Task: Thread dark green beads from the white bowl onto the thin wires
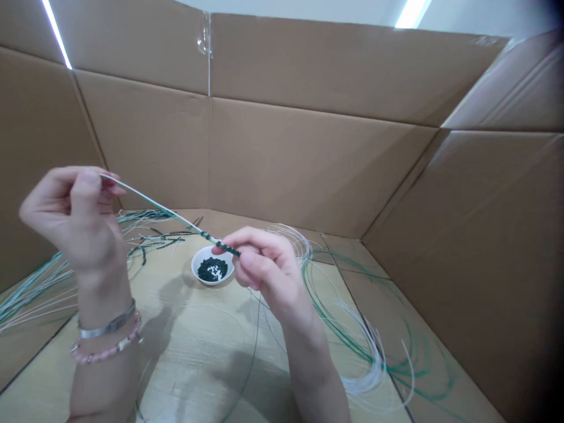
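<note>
My left hand (77, 214) is raised at the left, fingers pinched on the upper end of a thin white and green cord (154, 204). The cord runs down to the right to my right hand (259, 264), whose fingertips pinch it where a few dark green beads (222, 244) sit on it. Just below the beads stands a small white bowl (200, 261) holding many dark green beads, on the pale wooden table (198, 352).
Loose white and green cords (370, 352) coil on the table at the right, and more cords (35, 288), some beaded, lie at the left. Tall cardboard walls (308, 158) close in the table at the back and both sides.
</note>
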### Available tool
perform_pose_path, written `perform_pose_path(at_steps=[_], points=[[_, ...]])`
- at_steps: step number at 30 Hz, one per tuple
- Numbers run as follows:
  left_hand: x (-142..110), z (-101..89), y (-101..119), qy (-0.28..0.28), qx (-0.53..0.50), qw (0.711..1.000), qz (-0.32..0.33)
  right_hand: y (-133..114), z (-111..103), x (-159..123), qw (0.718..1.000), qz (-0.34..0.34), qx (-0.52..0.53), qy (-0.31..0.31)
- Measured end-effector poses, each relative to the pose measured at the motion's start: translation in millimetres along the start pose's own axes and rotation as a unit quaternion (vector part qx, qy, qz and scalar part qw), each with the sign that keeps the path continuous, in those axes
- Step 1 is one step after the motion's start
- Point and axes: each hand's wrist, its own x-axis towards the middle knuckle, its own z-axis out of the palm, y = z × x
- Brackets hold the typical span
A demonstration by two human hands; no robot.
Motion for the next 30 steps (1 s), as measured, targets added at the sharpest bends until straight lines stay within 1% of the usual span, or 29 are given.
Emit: perform_pose_path(at_steps=[5,11,17,21,26,30], points=[[0.8,0.7,-0.1,0.008,-0.002,1.000,0.001,-2.5,0.7,0.7,0.999,0.005,-0.032,0.019],[1.7,0.6,1.6,0.005,-0.006,1.000,0.003,-3.4,-1.7,3.0,0.997,0.013,-0.076,0.014],[2.0,1.0,0.5,0.002,-0.005,1.000,0.012,-1.0,-2.3,4.1,0.997,-0.002,-0.077,0.026],[1.2,1.8,0.7,0.014,-0.002,1.000,0.014,-2.2,-0.7,4.7,0.996,-0.006,-0.087,0.031],[1.2,2.6,2.2,0.013,0.019,1.000,0.009,-3.5,0.1,6.3,0.993,0.006,-0.113,0.046],[0.6,3.3,2.7,0.009,0.017,1.000,0.017,-3.4,0.6,7.5,0.993,0.018,-0.108,0.049]])
